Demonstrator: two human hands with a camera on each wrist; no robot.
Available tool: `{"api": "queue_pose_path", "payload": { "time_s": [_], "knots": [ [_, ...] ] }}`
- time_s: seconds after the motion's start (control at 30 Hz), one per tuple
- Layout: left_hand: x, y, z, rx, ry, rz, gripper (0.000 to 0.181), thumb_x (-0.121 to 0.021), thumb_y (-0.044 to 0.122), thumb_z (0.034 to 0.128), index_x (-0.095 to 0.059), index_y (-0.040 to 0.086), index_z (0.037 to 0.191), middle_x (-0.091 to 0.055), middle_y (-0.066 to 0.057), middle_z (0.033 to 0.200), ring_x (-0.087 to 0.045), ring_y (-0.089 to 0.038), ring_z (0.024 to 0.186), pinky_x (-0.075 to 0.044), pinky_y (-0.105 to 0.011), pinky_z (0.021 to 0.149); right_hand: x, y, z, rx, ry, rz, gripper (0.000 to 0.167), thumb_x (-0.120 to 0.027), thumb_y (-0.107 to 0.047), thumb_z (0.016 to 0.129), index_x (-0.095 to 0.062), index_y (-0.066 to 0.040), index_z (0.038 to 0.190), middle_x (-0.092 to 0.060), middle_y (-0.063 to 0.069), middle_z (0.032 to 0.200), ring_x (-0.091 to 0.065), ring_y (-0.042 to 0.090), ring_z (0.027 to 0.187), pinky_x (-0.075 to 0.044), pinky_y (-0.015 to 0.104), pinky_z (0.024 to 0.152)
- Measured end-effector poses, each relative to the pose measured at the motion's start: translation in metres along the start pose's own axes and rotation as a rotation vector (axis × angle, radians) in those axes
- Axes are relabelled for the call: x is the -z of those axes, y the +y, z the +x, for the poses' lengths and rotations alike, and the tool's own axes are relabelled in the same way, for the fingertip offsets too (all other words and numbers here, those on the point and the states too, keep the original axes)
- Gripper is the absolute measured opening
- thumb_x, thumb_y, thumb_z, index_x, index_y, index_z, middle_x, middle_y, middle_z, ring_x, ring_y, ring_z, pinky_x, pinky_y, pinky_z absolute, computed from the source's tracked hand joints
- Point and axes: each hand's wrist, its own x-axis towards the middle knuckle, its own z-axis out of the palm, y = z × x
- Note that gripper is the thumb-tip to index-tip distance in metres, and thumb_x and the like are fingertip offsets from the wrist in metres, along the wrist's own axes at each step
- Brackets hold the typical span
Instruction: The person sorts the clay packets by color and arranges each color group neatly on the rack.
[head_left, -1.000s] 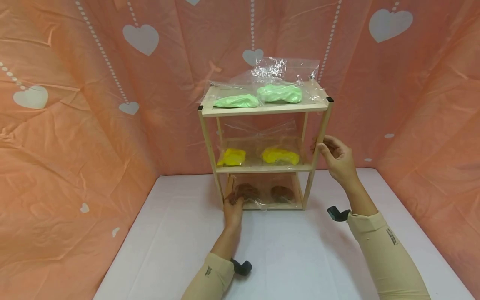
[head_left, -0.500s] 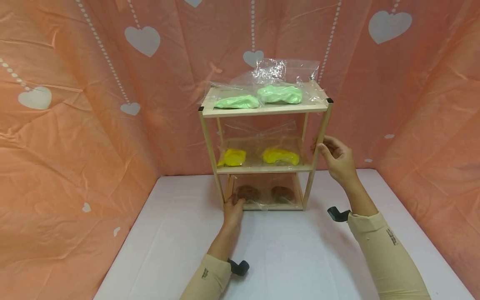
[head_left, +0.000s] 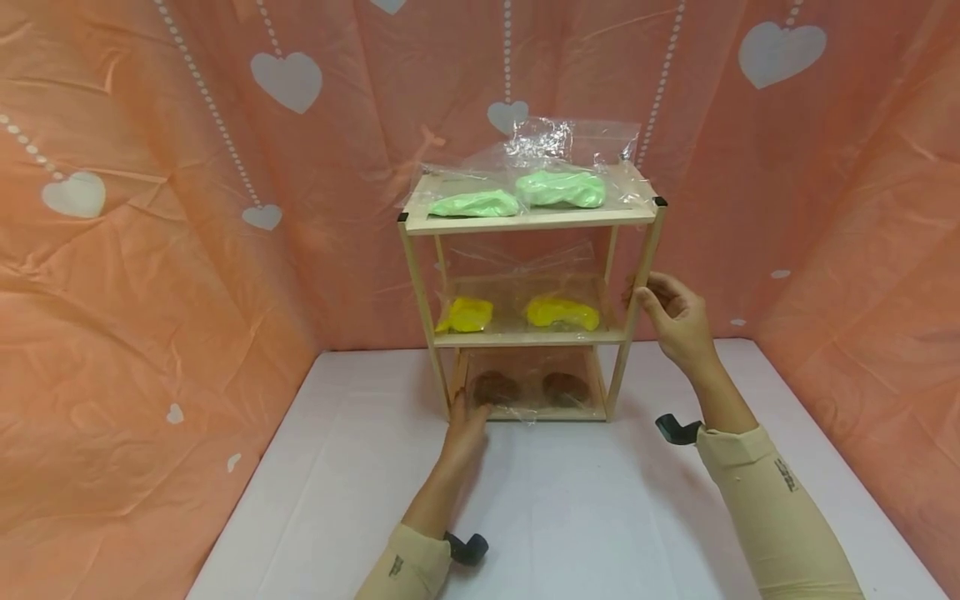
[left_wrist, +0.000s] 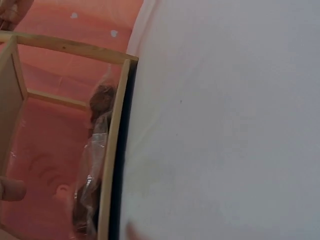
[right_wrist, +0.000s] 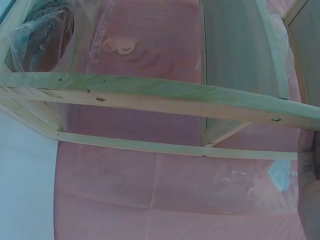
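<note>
A wooden three-tier shelf rack (head_left: 531, 339) stands at the back of the table. Its bottom tier bears two brown rounded lumps in clear plastic bags, one on the left (head_left: 497, 389) and one on the right (head_left: 566, 389). My left hand (head_left: 465, 429) is at the front left corner of that tier, fingers spread and holding nothing. Part of a left finger (left_wrist: 12, 190) shows in the left wrist view. With thumb and fingers, my right hand (head_left: 681, 329) grips the rack's right front post (head_left: 643, 258) at middle-tier height; some fingertips are hidden behind it.
Bagged yellow pieces (head_left: 562, 313) lie on the middle tier, and bagged light green pieces (head_left: 561, 188) on the top one. A white cloth covers the table (head_left: 570, 508). Pink curtains with white hearts (head_left: 287, 82) hang behind and at both sides.
My left hand has let go of the left brown lump's bag, opened its fingers and drawn slightly back toward me. My right hand keeps its grip on the post.
</note>
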Motion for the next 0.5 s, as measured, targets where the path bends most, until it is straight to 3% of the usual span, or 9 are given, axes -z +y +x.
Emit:
{"api": "queue_pose_path", "payload": {
  "time_s": [0.17, 0.37, 0.5],
  "knots": [
    [0.012, 0.004, -0.01, -0.054, -0.044, 0.087, 0.074, -0.059, 0.025, 0.1038, -0.03, -0.01, 0.162, -0.028, -0.037, 0.167, -0.023, -0.056, 0.156, -0.019, -0.073, 0.125, 0.0, -0.003, -0.001, -0.017, -0.004, -0.035, 0.026, -0.058, 0.007, 0.107, -0.058, 0.027, 0.124, -0.078, -0.003, 0.097, -0.072, 0.009, 0.095, -0.057, 0.018, 0.093],
    [0.029, 0.013, -0.015, 0.012, -0.047, 0.142, 0.075, -0.063, 0.026, 0.1052, -0.029, -0.007, 0.164, -0.027, -0.034, 0.169, -0.021, -0.053, 0.158, -0.016, -0.071, 0.127, 0.0, -0.009, -0.003, -0.06, -0.036, -0.173, 0.025, -0.062, 0.003, 0.107, -0.065, 0.018, 0.126, -0.078, -0.009, 0.101, -0.072, 0.007, 0.098, -0.056, 0.016, 0.093],
    [0.043, 0.02, -0.022, 0.012, -0.089, 0.198, 0.073, -0.061, 0.029, 0.1082, -0.029, -0.004, 0.166, -0.023, -0.033, 0.171, -0.017, -0.053, 0.159, -0.015, -0.075, 0.125, 0.001, -0.014, -0.012, -0.097, -0.059, -0.322, 0.027, -0.067, -0.002, 0.106, -0.069, 0.011, 0.129, -0.075, -0.013, 0.104, -0.069, -0.001, 0.099, -0.053, 0.011, 0.092]
  ]
}}
